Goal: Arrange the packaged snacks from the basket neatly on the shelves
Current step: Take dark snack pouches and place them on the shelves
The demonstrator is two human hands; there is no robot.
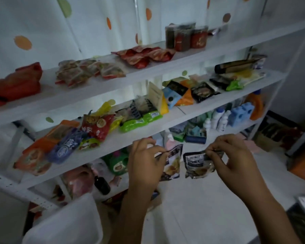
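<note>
Nearest the camera, at about seven o'clock in the view, the pale translucent basket (65,221) shows only its rim and one wall, and what lies inside cannot be told; just past it both forearms reach up from the bottom edge toward the middle of the picture. The left hand (144,161) pinches the top edge of a dark snack pouch (173,164) between thumb and fingertips, so that the pouch hangs below the fingers; at three o'clock from it, close beside but apart, the right hand (234,159) pinches the top of a second dark pouch (199,166) in the same way, this one crumpled and hanging a little tilted. Both pouches are held in the air in front of the white shelf unit (148,136), below the front edge of its middle board. On that board, from nine o'clock toward two o'clock, lie an orange packet (40,148), a blue packet (67,145), a red packet (97,127), a green packet (141,120), then a loose heap of mixed packets (183,94); the board beneath carries white and blue bottles (225,118) at three o'clock. Farther still, the top board holds red bags (18,83), clear-and-red packets (88,71), crinkled red packets (144,56) and dark jars (187,38); behind it hangs a white curtain with orange and green dots (42,23).
</note>
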